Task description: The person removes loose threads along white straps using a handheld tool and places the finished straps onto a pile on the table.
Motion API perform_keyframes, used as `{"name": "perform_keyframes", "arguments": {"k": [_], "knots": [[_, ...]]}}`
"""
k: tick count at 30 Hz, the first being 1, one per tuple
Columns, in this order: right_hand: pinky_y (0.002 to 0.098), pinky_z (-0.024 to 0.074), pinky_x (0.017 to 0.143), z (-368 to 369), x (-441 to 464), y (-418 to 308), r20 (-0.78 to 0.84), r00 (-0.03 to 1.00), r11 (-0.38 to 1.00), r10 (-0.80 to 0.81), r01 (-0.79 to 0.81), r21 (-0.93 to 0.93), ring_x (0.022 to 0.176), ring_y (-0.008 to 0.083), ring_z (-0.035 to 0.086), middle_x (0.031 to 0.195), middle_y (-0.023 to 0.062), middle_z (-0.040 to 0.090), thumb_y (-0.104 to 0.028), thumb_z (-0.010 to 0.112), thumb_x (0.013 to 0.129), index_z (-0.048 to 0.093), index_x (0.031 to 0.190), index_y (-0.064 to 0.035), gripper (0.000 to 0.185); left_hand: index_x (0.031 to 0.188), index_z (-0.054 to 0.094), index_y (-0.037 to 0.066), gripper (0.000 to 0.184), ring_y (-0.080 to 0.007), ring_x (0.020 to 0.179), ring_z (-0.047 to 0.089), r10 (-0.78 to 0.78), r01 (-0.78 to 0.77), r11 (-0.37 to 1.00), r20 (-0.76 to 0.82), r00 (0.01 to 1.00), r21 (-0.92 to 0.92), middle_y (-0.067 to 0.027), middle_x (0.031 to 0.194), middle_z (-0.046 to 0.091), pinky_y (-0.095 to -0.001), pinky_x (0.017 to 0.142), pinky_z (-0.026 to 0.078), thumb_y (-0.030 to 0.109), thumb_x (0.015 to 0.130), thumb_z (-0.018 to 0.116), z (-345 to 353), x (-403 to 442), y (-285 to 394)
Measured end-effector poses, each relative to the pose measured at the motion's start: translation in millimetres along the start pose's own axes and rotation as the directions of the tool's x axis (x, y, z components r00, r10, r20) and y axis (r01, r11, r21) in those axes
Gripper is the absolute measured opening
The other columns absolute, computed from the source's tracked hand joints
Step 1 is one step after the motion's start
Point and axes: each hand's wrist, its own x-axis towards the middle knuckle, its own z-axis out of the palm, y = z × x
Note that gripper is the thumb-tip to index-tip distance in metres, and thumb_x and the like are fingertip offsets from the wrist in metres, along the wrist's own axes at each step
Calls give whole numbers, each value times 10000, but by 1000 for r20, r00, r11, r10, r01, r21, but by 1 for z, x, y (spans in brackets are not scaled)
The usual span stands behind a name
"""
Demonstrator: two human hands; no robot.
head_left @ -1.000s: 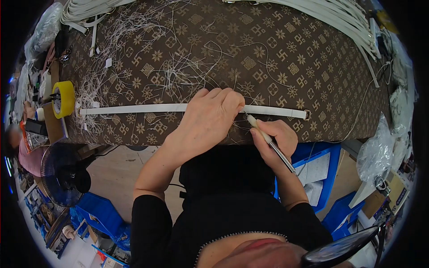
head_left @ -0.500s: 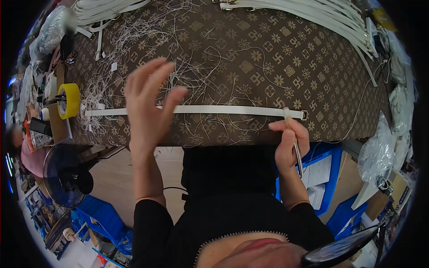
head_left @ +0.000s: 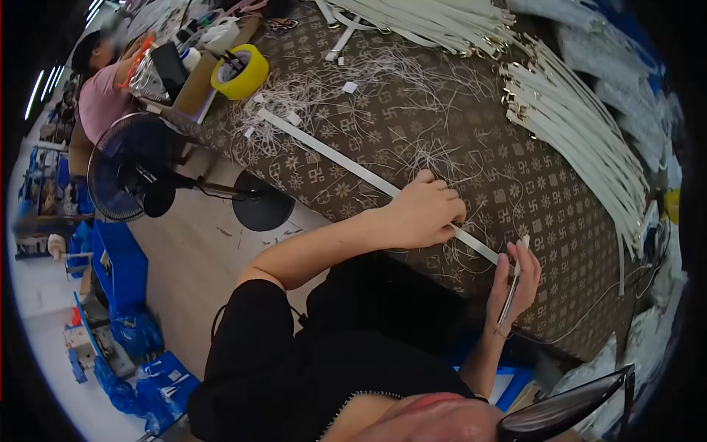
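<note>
A narrow white belt (head_left: 331, 154) lies flat across the patterned cloth, its buckle end partly hidden by my right hand. My left hand (head_left: 427, 212) rests over the belt with its fingers curled downward; what they pinch, if anything, is hidden. In my right hand (head_left: 524, 283), beside the buckle end, is a slim silvery metal tool (head_left: 508, 300), pointing down toward my wrist. Its exact kind does not show. Loose white threads (head_left: 427, 156) are scattered on the cloth just beyond my left hand.
Bundles of white belts (head_left: 582, 140) with metal buckles lie at the back and right. A yellow tape roll (head_left: 243, 74) stands near a cardboard box (head_left: 193, 88) at the left. A floor fan (head_left: 132, 173) stands off the table edge; another person (head_left: 103, 92) sits beyond it.
My view has turned, so the belt now runs diagonally. My left hand, raised and spread before, has come down onto the belt near my right hand. The metal tool stays in my right hand.
</note>
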Motion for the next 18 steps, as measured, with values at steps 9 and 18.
{"name": "perform_keyframes", "arguments": {"k": [9,18], "knots": [[339,503,650,-7,12,16,-92,995,999,-29,27,-29,715,245,644,836,112,697,-126,667,888,702,998,-23,154,902,661,142,185,-288,667,636,51,11,959,213,976,-283,-63,684,638,-388,598,479,318,899,604,-32,20,28],[323,496,585,-109,133,79,-213,820,747,-532,335,-574,634,240,647,773,106,686,-102,689,875,687,939,-52,81,934,748,82,212,-90,606,562,-433,434,787,108,895,-439,-22,691,662,-259,572,439,261,823,744,-135,3,-85]]}}
